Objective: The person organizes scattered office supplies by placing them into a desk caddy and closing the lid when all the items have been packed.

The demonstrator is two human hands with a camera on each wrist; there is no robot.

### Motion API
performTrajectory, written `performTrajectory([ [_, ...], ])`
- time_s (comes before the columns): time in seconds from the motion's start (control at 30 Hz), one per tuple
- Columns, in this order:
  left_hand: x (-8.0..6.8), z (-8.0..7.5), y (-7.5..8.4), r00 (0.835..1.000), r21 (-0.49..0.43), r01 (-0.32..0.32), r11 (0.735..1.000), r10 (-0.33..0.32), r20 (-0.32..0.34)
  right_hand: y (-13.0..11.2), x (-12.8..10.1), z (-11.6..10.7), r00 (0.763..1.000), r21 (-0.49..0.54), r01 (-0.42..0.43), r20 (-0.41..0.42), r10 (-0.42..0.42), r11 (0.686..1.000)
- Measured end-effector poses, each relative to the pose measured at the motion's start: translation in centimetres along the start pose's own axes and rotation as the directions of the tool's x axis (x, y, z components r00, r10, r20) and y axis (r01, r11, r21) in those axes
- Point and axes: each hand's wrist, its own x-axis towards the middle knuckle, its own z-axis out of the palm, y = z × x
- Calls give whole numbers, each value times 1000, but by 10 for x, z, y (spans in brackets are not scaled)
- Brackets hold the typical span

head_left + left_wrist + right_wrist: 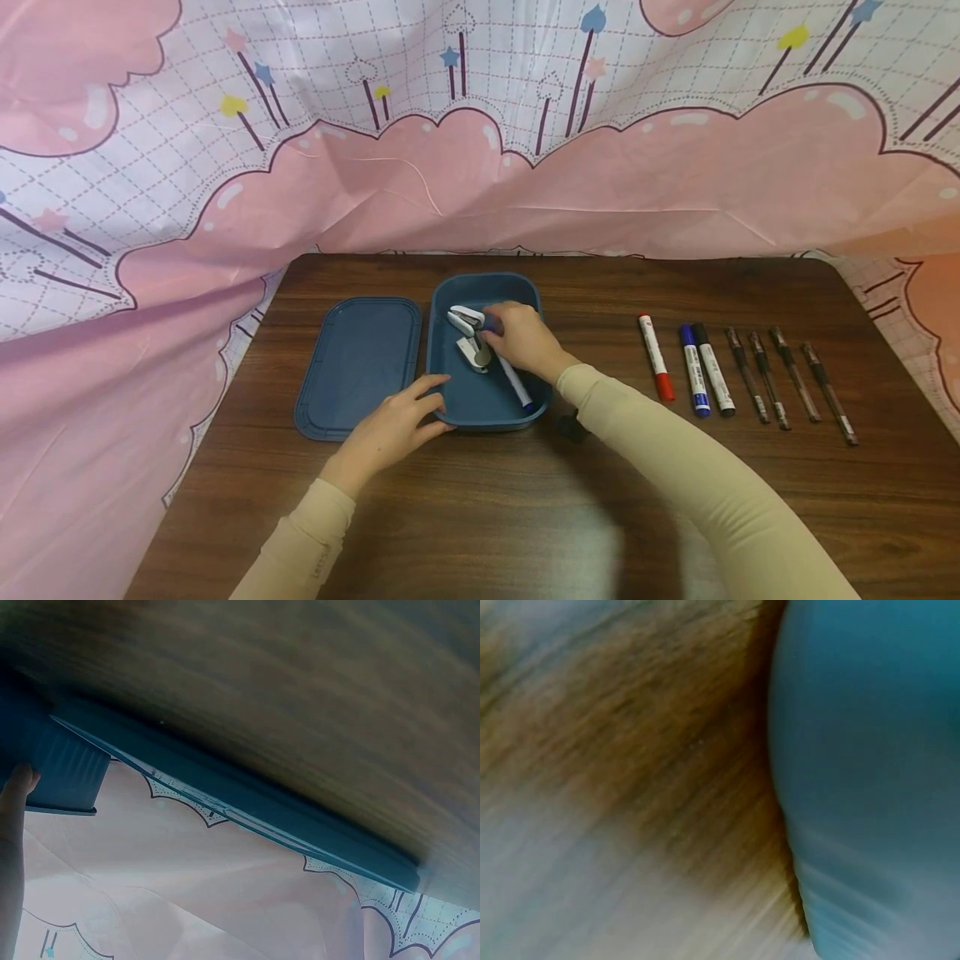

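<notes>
Your right hand [525, 335] is pinching the blue end of a white-and-blue stapler [467, 317], fingertips partly hidden; the stapler is sitting within the blue box [468, 400], nearer the far half, just beyond a white piece [472, 353]; you are probably handling something light, stiff and smooth, a hinged tool best gripped across its mid-body; its long axis is running crosswise, white end pointing left, blue end right; a blue-ended marker [514, 383] is slanting toward the near right corner; your left hand [390, 429] is resting loosely spread against the box's near left rim.
</notes>
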Motion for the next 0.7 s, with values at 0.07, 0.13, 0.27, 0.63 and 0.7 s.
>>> performTrajectory([
  [0.07, 0, 0, -1, 1000, 1, 0, 1000, 0, -1, 1, 0, -2, 1000, 13, -7, -13, 7, 1000],
  [0.13, 0, 0, -1, 1000, 0, 0, 1000, 0, -4, 2, 1, -5, 1000, 25, -6, -26, 7, 1000],
  [0.27, 0, 0, -1, 1000, -2, -3, 1000, 3, -6, 3, 2, -13, 999, 53, -5, -52, 7, 999],
  [0.63, 0, 1, -1, 1000, -9, -20, 1000, 19, -23, 10, 2, -45, 990, 66, -28, -134, 36, 997],
  [0.7, 0, 1, -1, 1000, -11, -17, 1000, 17, -19, 13, 2, -52, 987, 60, -31, -155, 40, 998],
])
